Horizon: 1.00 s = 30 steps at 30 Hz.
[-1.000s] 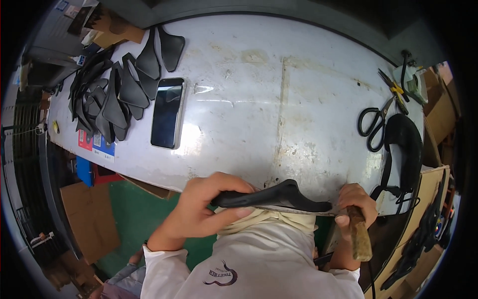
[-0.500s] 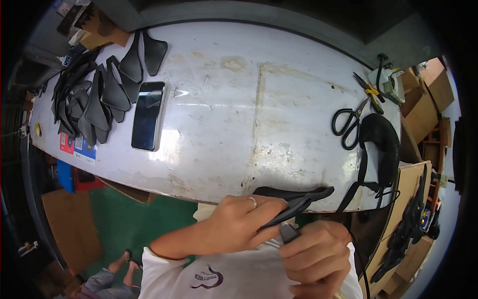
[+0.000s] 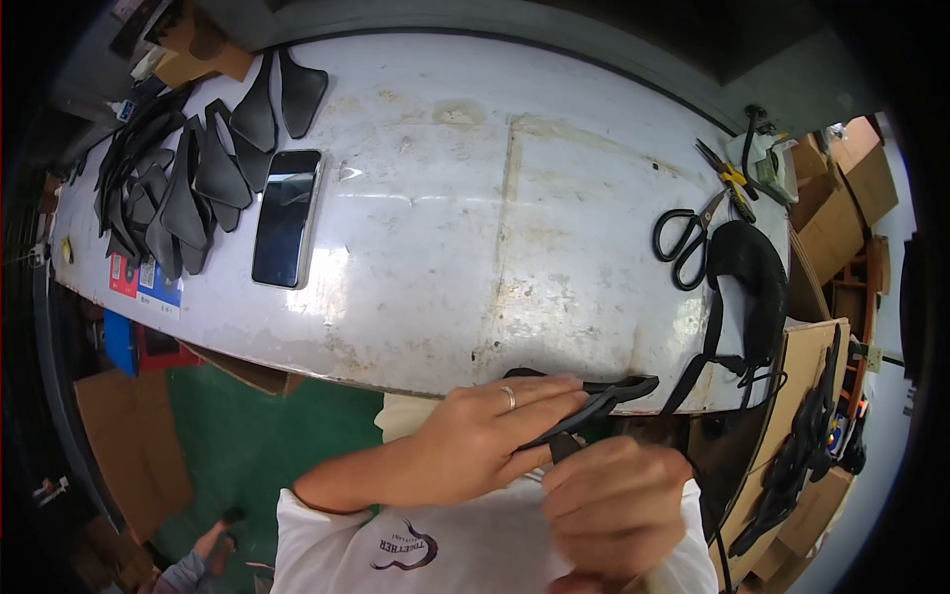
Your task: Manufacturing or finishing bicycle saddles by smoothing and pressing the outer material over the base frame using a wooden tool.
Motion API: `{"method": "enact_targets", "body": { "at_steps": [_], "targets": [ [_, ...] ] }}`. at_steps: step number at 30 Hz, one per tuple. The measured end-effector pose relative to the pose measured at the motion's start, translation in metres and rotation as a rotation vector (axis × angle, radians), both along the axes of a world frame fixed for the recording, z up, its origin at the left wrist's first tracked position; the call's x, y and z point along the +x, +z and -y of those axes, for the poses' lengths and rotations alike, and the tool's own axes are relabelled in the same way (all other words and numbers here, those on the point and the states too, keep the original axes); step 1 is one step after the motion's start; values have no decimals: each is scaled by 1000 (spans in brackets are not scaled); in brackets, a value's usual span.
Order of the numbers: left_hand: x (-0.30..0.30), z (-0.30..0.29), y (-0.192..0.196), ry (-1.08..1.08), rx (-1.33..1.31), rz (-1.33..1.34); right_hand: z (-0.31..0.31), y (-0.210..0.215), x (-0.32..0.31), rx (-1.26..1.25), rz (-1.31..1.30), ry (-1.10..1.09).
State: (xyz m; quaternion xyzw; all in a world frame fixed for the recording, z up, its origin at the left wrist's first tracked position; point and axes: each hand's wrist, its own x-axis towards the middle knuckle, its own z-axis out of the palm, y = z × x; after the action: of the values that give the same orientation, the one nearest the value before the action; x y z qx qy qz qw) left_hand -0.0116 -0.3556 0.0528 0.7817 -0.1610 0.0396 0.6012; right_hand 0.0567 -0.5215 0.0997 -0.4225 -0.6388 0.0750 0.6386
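My left hand (image 3: 475, 441), a ring on one finger, holds a long black flat strap piece (image 3: 604, 396) at the near edge of the white table (image 3: 445, 198). The piece sticks out to the right past my fingers. My right hand (image 3: 614, 505) is closed just below it, fingers curled around a dark narrow part (image 3: 564, 447) under the piece; what it grips is mostly hidden. Both hands are close to my chest, over my white shirt.
A dark phone (image 3: 287, 218) lies at the table's left, beside a heap of black cut pieces (image 3: 178, 188). Black scissors (image 3: 683, 243), pliers (image 3: 727, 178) and a black padded part with straps (image 3: 747, 287) sit at the right. Cardboard boxes (image 3: 841, 208) stand beyond the right edge.
The wooden-handled tool that my right hand held a second ago is out of sight. My right hand has come up under the black piece, and both hands shifted right.
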Motion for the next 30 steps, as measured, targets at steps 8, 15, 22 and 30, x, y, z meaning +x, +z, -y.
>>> {"method": "enact_targets", "body": {
  "at_steps": [8,15,22,30],
  "targets": [
    [-7,9,-14,5,-11,-10,10,-39,-11,288,-208,-34],
    [-5,10,-11,2,2,-45,8,-25,-4,163,35,-65],
    [-5,9,-3,-1,27,-48,25,-20,9,291,-168,30],
    [-5,10,-5,6,-26,-40,15,-2,-6,107,-130,-197]
  ]
}}
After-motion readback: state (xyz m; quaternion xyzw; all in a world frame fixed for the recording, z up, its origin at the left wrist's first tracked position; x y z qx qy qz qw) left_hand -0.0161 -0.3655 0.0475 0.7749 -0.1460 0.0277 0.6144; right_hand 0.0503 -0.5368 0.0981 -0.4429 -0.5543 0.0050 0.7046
